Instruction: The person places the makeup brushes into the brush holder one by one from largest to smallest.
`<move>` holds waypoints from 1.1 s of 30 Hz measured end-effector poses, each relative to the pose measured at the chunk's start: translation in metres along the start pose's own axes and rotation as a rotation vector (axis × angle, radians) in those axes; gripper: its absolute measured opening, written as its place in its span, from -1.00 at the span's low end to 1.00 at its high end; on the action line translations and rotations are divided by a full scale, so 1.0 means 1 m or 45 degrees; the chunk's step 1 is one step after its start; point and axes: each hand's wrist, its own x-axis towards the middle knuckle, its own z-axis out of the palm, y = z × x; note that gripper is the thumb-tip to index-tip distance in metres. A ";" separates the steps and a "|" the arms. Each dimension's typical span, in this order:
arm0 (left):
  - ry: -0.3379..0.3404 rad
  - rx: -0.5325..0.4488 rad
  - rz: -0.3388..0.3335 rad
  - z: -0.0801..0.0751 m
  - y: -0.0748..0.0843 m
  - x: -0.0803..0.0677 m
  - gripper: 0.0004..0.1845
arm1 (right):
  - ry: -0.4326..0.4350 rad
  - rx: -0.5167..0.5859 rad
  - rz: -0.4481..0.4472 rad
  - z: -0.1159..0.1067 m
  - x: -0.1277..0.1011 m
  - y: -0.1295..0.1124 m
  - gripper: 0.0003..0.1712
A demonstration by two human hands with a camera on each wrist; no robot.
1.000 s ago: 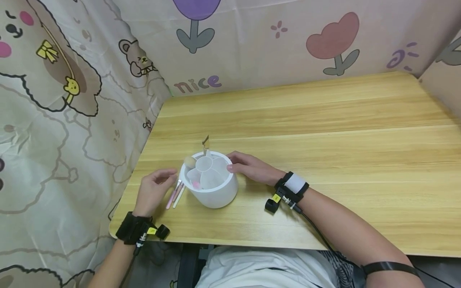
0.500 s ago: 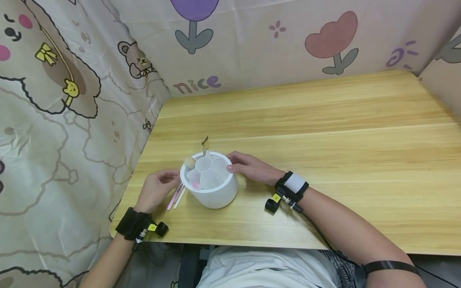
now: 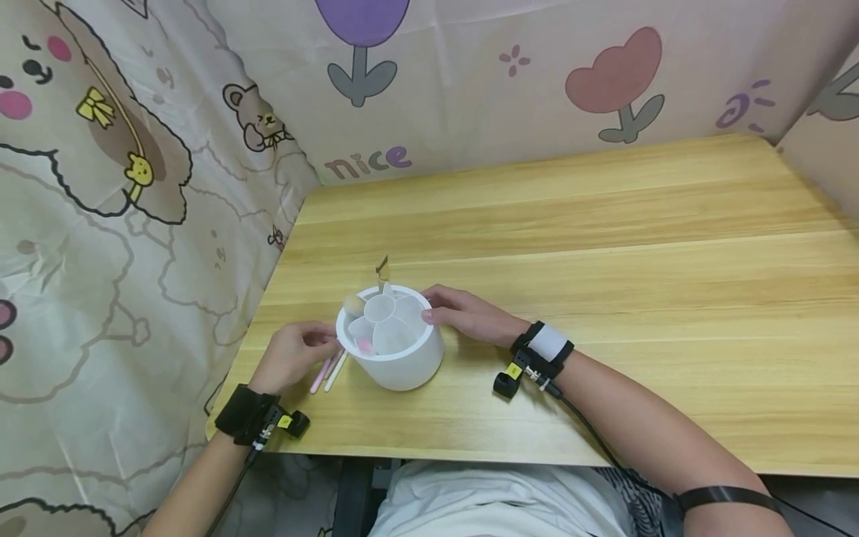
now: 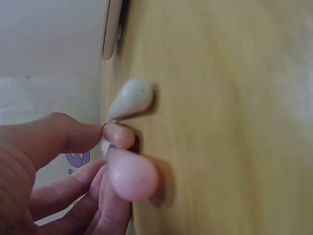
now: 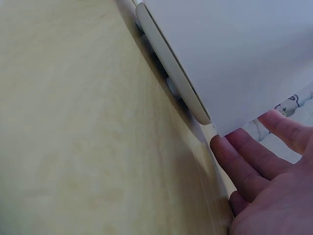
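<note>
- Left hand (image 3: 291, 356): fingers curled, thumb and fingertips pinching the ends of three slim brushes (image 3: 329, 370) lying on the table (image 3: 604, 246), just left of the holder.
- Handle ends, left wrist view: one white (image 4: 131, 98), one peach, one pink.
- Right hand (image 3: 470, 313): fingers straight, resting against the holder's right wall.
- One white round holder (image 3: 396, 347), divided compartments; two brushes stand in it.

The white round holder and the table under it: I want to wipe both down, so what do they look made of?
The white round holder looks like smooth matte plastic: uniform white, moulded inner dividers, rounded rim. The table shows pale wood grain in long planks with a slight sheen, probably laminate or sealed wood; which one cannot be told.
</note>
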 end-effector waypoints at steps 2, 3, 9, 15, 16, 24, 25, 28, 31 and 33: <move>-0.003 0.007 -0.009 -0.001 0.000 0.000 -0.69 | 0.001 -0.004 0.000 0.000 0.000 0.000 -0.49; -0.008 0.009 -0.011 -0.002 0.000 0.000 -0.69 | 0.002 -0.004 0.001 0.000 -0.001 0.000 -0.49; -0.022 0.019 0.004 -0.005 -0.001 0.000 -0.69 | 0.006 -0.001 0.013 0.001 0.000 0.000 -0.50; -0.032 0.033 0.014 -0.007 0.001 0.000 -0.69 | 0.003 -0.006 -0.006 0.000 0.000 0.001 -0.48; -0.034 0.031 0.014 -0.007 0.001 0.000 -0.69 | 0.002 -0.008 -0.009 0.000 0.001 0.001 -0.48; -0.043 0.031 0.039 -0.005 0.002 0.001 -0.72 | 0.006 -0.011 -0.006 0.000 0.001 0.002 -0.48; -0.042 0.036 0.039 -0.005 0.002 0.001 -0.73 | 0.006 -0.010 -0.005 0.000 0.001 0.002 -0.48; -0.041 0.052 0.027 -0.003 0.003 0.001 -0.74 | 0.008 -0.007 0.003 0.000 0.001 0.002 -0.49; -0.035 0.057 0.023 -0.003 0.003 0.002 -0.74 | 0.009 -0.010 -0.003 0.001 0.001 0.002 -0.49; -0.031 0.059 0.021 -0.003 0.004 0.001 -0.73 | 0.008 -0.011 -0.005 0.001 0.000 0.001 -0.49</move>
